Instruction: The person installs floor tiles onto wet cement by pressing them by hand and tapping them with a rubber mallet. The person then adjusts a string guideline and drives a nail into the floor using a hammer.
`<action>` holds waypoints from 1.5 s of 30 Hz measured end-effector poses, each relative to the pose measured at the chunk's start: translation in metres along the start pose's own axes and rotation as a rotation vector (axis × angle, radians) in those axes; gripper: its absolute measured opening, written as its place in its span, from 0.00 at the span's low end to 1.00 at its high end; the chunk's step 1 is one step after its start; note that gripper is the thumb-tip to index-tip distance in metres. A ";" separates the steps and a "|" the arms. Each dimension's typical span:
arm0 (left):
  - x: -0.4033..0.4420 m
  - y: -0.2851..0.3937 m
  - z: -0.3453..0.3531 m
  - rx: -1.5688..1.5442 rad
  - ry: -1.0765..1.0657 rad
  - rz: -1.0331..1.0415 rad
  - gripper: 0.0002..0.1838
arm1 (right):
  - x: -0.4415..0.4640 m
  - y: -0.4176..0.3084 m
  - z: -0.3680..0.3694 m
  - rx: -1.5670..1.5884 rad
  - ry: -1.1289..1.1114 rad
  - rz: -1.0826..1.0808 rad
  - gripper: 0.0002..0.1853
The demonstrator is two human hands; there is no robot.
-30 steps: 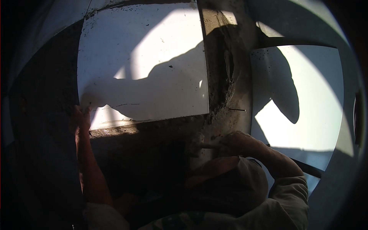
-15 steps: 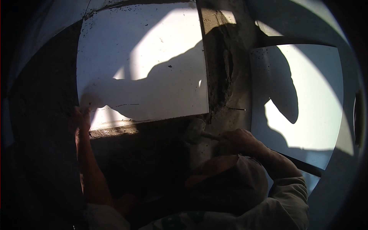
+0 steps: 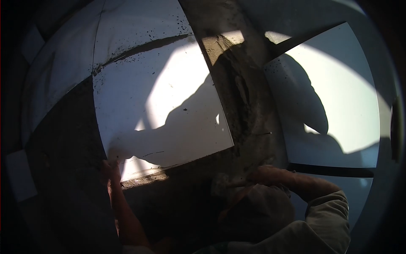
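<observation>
A large white floor tile [image 3: 169, 122] lies on dark bedding, partly sunlit and partly under a shadow. At its near left corner is my left hand [image 3: 111, 171], its fingers bent on the edge; shade hides some of them. My right hand [image 3: 263, 174] is closed around the short handle of a mallet [image 3: 220, 184]. The mallet's dim head is just off the tile's near edge, apart from it, over the dark ground.
More white tiles [image 3: 139, 25] adjoin at the far side, with crumbs along the joint. To the right stands another white tile [image 3: 351, 97]. A thin nail-like pin [image 3: 267, 133] sticks out of the rough bedding strip [image 3: 243, 84] between. A small pale piece [image 3: 21, 175] lies far left.
The view has tilted and turned, so the tile sits lower and more far tiles show. My right hand and the mallet are lower in view; my left hand stays at the same corner.
</observation>
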State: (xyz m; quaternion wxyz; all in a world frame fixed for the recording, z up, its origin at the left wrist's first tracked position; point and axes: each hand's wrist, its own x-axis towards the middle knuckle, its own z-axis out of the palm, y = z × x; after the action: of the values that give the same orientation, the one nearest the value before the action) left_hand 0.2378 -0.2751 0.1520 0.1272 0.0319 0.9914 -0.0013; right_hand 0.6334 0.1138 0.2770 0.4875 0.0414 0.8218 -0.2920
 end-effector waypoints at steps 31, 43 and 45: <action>-0.007 0.013 -0.009 -0.038 -0.042 -0.059 0.28 | -0.005 -0.009 -0.030 0.032 -0.101 0.118 0.16; -0.031 0.045 -0.041 -0.024 -0.069 -0.161 0.30 | 0.033 -0.088 -0.152 -0.074 0.286 -0.096 0.14; -0.032 0.043 -0.041 -0.013 -0.058 -0.175 0.31 | 0.063 -0.103 -0.166 -0.166 0.383 -0.275 0.15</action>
State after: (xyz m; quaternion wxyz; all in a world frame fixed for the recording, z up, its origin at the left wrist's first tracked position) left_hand 0.2609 -0.2341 0.2002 0.1555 -0.0559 0.9862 -0.0069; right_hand 0.4350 0.1014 0.3291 0.2804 -0.0566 0.9183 -0.2738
